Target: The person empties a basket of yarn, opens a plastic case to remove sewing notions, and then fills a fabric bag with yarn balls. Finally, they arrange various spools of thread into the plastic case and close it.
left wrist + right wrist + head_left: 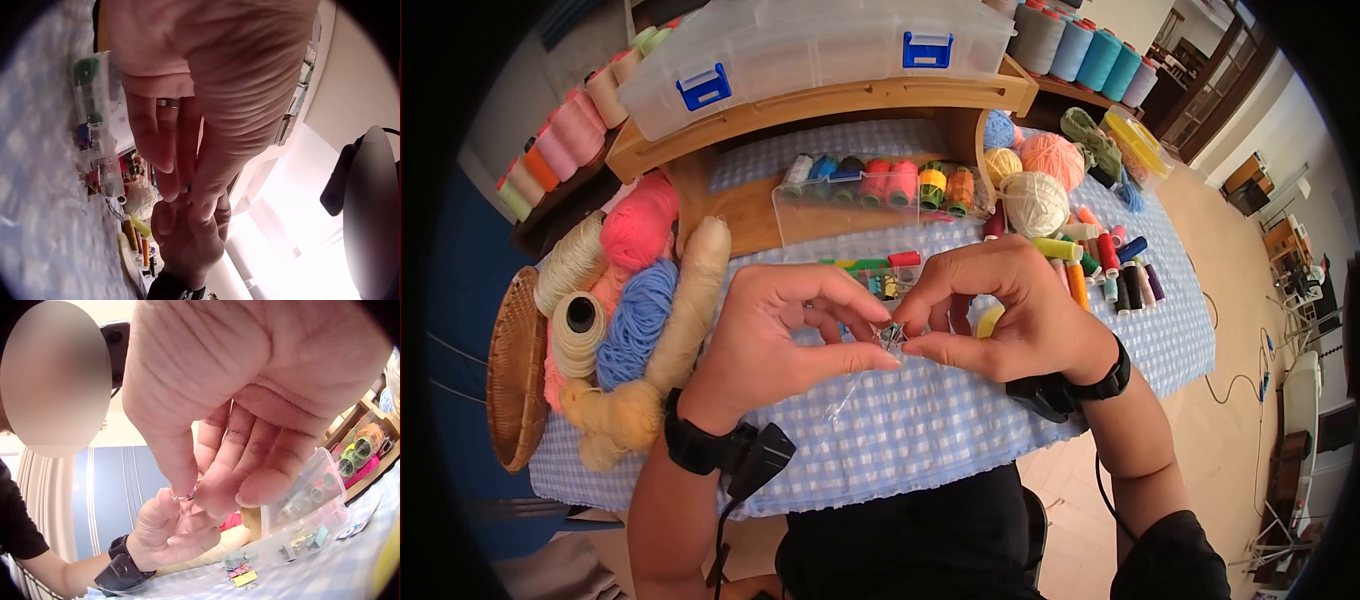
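In the head view a small shiny piece (890, 336) with a bit of green lies between the fingertips of both hands, above the checked cloth. The left hand (775, 335) pinches its left side with thumb and forefinger; the right hand (1000, 310) pinches it from the right. A thin clear strand or film (840, 400) hangs below. In the right wrist view the small piece (182, 498) shows as a silvery bit between the fingertips. Fingers hide most of it in the left wrist view, so its shape cannot be told.
Behind the hands a clear box (845, 215) stands by a row of thread spools. Yarn skeins (637, 325) and a wicker basket (515, 370) are at left, yarn balls (1036, 204) and small spools (1108, 255) at right. A large plastic case (820, 70) sits on the wooden shelf.
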{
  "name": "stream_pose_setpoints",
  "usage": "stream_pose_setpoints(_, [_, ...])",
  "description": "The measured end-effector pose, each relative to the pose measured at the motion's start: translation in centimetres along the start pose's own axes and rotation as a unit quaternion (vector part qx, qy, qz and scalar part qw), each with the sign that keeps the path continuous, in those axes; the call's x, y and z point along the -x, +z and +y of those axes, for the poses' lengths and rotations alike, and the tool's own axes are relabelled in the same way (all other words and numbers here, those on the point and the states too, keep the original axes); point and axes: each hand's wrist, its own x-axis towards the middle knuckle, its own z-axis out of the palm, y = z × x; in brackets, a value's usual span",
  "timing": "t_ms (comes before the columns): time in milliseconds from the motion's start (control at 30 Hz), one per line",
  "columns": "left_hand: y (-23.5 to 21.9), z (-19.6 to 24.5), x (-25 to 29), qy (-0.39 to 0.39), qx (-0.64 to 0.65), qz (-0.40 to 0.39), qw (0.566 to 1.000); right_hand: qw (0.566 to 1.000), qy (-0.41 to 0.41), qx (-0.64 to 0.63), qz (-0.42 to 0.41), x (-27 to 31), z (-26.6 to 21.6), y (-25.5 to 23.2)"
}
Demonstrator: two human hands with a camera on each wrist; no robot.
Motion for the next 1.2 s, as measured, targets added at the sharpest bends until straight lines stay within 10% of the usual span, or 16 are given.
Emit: stream_pose_setpoints(1200, [0.3,0.3,-0.2,-0.12,0.029,0.025,0.992,0.997,-0.07,0.034,0.012,0.1,-0.8,-0.3])
